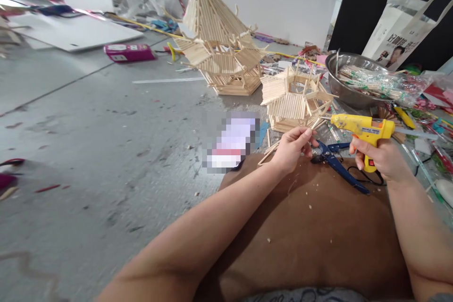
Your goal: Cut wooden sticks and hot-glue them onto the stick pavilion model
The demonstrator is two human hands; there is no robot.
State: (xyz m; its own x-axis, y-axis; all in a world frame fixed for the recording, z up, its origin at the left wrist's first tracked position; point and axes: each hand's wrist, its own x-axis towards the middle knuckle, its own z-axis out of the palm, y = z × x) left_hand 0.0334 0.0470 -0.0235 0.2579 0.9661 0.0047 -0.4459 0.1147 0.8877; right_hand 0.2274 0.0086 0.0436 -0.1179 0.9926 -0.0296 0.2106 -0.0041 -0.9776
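Observation:
A small wooden stick (316, 123) is pinched between the fingertips of my left hand (292, 147), pointing up and to the right. My right hand (378, 155) is wrapped round the handle of a yellow hot glue gun (357, 125), one finger at its orange trigger. The gun's nozzle lies close to the stick's tip; I cannot tell whether they touch. Just behind my left hand stands a low pavilion of wooden sticks (292, 104). Blue-handled cutters (339, 165) lie below both hands on the brown surface (300, 236). Loose sticks (269, 153) lie left of my left hand.
A taller stick pagoda (226, 61) with a pointed roof stands behind. At right are a metal bowl (339, 92) with bagged sticks and a white tote bag (396, 33). A blurred-out phone-like object (233, 139) lies left, a purple box (129, 53) farther off on the grey floor (106, 160).

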